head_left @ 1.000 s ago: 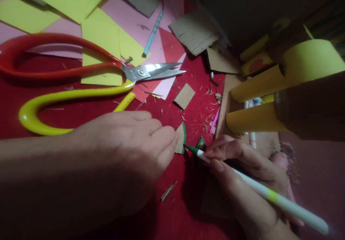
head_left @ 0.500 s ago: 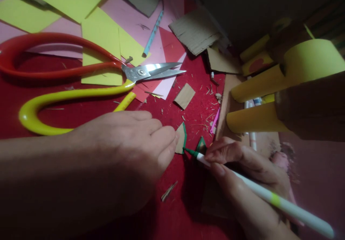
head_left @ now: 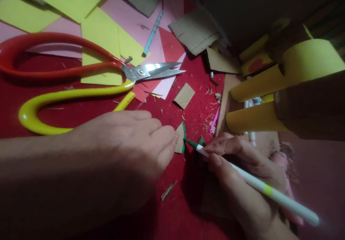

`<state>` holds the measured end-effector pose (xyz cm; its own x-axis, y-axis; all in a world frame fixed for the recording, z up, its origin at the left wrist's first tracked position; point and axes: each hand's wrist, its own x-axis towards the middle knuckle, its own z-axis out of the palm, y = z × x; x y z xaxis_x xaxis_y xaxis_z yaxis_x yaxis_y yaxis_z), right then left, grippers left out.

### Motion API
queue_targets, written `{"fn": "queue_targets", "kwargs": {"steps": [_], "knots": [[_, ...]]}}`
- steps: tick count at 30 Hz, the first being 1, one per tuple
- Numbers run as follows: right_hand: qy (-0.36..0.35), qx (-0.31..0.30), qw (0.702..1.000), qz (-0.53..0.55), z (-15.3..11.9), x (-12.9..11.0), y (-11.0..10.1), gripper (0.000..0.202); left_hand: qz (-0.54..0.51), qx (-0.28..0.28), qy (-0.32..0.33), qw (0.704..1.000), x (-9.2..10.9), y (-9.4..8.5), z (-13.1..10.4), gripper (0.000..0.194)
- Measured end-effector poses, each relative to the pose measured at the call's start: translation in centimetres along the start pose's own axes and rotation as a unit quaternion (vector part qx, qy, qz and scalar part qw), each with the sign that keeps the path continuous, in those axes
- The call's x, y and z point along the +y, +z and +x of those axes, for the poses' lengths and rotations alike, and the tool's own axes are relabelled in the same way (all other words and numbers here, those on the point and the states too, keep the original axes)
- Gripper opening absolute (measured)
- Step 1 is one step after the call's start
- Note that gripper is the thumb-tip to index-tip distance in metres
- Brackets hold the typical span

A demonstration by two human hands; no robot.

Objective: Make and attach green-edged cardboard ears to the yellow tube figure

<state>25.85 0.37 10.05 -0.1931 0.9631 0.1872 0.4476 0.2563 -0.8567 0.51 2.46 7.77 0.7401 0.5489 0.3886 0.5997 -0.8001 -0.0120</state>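
My left hand is closed on a small cardboard piece, keeping it down on the red surface. The piece has a green band along its curved right edge; its left end is hidden under my fingers. My right hand grips a white felt-tip pen with a green tip, which touches that green edge. Another small green-edged piece lies just beyond the pen tip, partly covered by it. Scissors with one red and one yellow handle lie slightly open past my left hand.
Yellow and pink paper sheets spread at the upper left, with a blue pencil on them. A cardboard rectangle and shavings lie mid-surface. Cardboard scraps are at the back. Yellow paper tubes stand out at the right.
The pen tip has moved a little up along the cardboard's green edge, and the pen's rear end has swung to the left. My left hand stays in place.
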Motion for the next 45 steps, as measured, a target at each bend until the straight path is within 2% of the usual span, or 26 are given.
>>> {"fn": "queue_targets", "kwargs": {"steps": [3,7,8,9,12,14,18,21,25,30,33,37,39,43,45], "knots": [[-0.004,-0.008,1.0,-0.011,-0.2,-0.1,-0.2,0.027,-0.004,0.029,-0.008,1.0,0.0,0.3,0.0,0.039],[0.007,-0.038,0.999,0.003,1.1,0.2,-1.9,0.014,-0.011,-0.006,-0.016,1.0,0.1,0.4,0.0,0.037],[0.002,-0.105,0.994,0.007,1.8,0.4,-2.6,0.011,-0.012,0.003,-0.011,1.0,0.1,0.4,0.0,0.036],[0.003,-0.128,0.992,0.008,2.4,0.7,-3.5,0.015,-0.012,0.013,-0.008,1.0,0.1,0.4,0.0,0.036],[0.02,-0.187,0.982,0.004,3.7,1.8,-5.6,0.025,-0.011,0.001,-0.014,1.0,0.1,0.3,-0.1,0.038],[0.025,-0.193,0.981,-0.004,3.5,2.2,-6.2,0.027,-0.004,-0.024,-0.025,0.999,0.2,0.3,-0.1,0.039],[0.023,-0.137,0.99,-0.03,1.6,2.0,-5.5,0.016,-0.004,0.019,-0.017,1.0,0.2,0.3,-0.3,0.04],[0.032,-0.108,0.992,-0.049,0.5,1.3,-4.5,0.005,-0.012,-0.011,-0.021,1.0,0.4,0.1,-0.3,0.039],[0.036,-0.095,0.994,-0.051,0.5,0.7,-4.2,0.007,-0.029,-0.034,-0.056,0.997,0.8,-0.2,-0.1,0.043],[0.037,-0.13,0.991,-0.024,1.4,0.8,-4.1,0.014,-0.025,-0.022,-0.051,0.998,0.9,-0.3,0.0,0.045],[0.0,-0.079,0.997,0.016,1.3,0.5,-2.8,0.023,-0.011,-0.016,-0.036,0.999,0.8,-0.1,0.1,0.041],[-0.01,-0.014,0.998,0.061,0.7,-0.1,-0.9,0.021,0.005,0.016,-0.033,0.999,0.5,0.8,-0.1,0.041],[-0.002,-0.01,0.997,0.072,0.4,-0.3,-0.5,0.016,-0.008,0.037,-0.021,0.999,0.4,1.1,-0.4,0.04],[0.013,-0.002,0.998,0.066,0.3,-0.5,-0.2,0.013,-0.027,0.007,-0.023,0.999,0.1,1.4,-0.7,0.039],[0.011,0.014,0.998,0.063,0.4,-0.4,0.0,0.014,-0.023,0.012,-0.021,0.999,-0.1,1.5,-0.7,0.037]]}}
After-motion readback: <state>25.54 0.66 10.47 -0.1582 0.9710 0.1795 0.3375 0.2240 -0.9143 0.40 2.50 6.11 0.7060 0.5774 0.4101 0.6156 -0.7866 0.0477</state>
